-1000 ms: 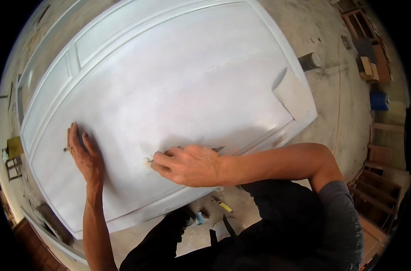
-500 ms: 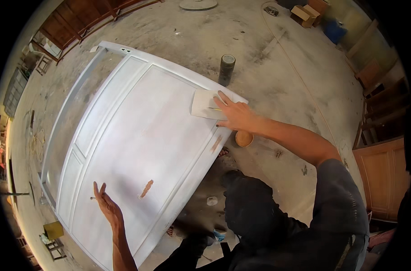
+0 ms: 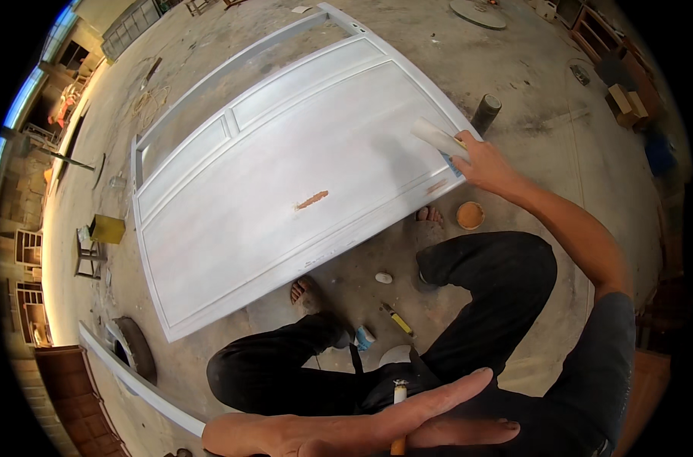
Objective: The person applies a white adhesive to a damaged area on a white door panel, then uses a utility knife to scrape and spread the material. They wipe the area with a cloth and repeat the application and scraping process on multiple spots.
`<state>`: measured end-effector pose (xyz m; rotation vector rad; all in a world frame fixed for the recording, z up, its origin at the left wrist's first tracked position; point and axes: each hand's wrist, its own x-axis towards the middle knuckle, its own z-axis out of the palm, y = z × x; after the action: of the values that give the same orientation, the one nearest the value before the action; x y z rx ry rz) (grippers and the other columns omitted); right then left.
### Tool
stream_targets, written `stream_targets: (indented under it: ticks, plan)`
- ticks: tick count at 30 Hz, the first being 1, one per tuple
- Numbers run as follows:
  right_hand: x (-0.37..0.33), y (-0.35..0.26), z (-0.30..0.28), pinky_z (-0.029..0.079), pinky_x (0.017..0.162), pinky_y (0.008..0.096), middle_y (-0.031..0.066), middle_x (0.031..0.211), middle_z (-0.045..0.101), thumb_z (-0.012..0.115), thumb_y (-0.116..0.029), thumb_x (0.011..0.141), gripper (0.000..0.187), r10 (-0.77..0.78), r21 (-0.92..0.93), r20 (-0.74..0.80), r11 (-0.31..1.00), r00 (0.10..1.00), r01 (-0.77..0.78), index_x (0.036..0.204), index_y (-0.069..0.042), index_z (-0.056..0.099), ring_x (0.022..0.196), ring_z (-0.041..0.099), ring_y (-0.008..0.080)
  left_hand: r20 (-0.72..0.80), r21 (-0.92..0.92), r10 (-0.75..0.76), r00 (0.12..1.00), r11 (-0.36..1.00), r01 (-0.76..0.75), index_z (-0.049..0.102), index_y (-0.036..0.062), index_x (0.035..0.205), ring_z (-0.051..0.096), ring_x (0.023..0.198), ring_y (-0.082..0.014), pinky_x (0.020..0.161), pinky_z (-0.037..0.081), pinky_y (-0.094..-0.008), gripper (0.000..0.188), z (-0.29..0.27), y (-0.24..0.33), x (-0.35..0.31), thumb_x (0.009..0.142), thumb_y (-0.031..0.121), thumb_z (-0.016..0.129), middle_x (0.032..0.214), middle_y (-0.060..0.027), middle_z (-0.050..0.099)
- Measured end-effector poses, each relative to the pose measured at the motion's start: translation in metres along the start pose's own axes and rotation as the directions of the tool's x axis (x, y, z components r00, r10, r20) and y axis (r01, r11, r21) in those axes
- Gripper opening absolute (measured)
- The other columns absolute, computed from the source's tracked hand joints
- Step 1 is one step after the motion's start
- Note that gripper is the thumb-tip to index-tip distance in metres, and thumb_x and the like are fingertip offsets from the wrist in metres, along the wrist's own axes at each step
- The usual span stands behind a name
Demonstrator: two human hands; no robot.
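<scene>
White-painted furniture panel (image 3: 247, 179), possibly a headboard, lies face up in front of the person, raised off the concrete floor (image 3: 407, 46); its support is not visible. All places below are given relative to this panel.

Right hand (image 3: 483, 161): at the panel's right end, near the corner. Its fingers pinch one end of a curled off-white sheet (image 3: 435, 137); the free end reaches inward over the panel. A small blue piece (image 3: 452, 164) shows beside the hand; its nature cannot be determined.

Left hand (image 3: 339, 434): off the panel, well short of its near edge. Two fingers are extended with a cigarette (image 3: 400, 394) held between them.

Condition: a rough brown patch (image 3: 312, 199) sits on the panel's main field, toward the near edge. A smaller brown mark (image 3: 436, 186) is on the near rail by the right end. A tub of orange-brown paste (image 3: 471, 215) stands on the floor just beyond that end.

Assessment: the step in hand appears to be handling the sheet during surface repair. If the sheet is abrasive, which cannot be confirmed, the next move calls for a firm grip and bringing it flat onto a brown area, with even pressure.
</scene>
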<state>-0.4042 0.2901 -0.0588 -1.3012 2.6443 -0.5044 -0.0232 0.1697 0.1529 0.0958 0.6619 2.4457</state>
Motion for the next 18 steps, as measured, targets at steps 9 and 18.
stream_targets:
  ticks: [9, 18]
  plan:
    - [-0.109, -0.149, 0.01, 0.05, 0.077, 0.0346, 0.0107, 0.095, 0.067, 0.055, -0.043, 0.107, 0.047, -0.055, 0.528, 0.705, 0.706, 0.707, -0.472, 0.123, 0.001, 0.064, 0.085, 0.061, 0.0184, -0.227, -0.256, -0.297, 0.927, 0.937, 0.238, 0.018, 0.0012, 0.164, 0.047, 0.144, -0.0332, 0.121, 0.036, -0.0383, 0.062, 0.055, 0.056, -0.034, 0.113, 0.03, 0.039, 0.152, -0.0276, 0.05]
    - [-0.161, -0.156, 0.082, 0.029, 0.045, 0.0238, -0.004, 0.071, 0.05, 0.051, -0.035, 0.111, 0.033, -0.136, 0.784, 0.621, 0.097, 0.772, -0.613, 0.119, -0.004, 0.058, 0.051, 0.037, 0.0036, -0.582, 0.444, 0.415, 0.699, 0.882, -0.154, 0.029, -0.0041, 0.157, 0.056, 0.13, -0.0276, 0.109, 0.044, -0.0387, 0.073, -0.061, -0.041, -0.062, 0.105, 0.035, 0.061, 0.145, -0.0204, 0.055]
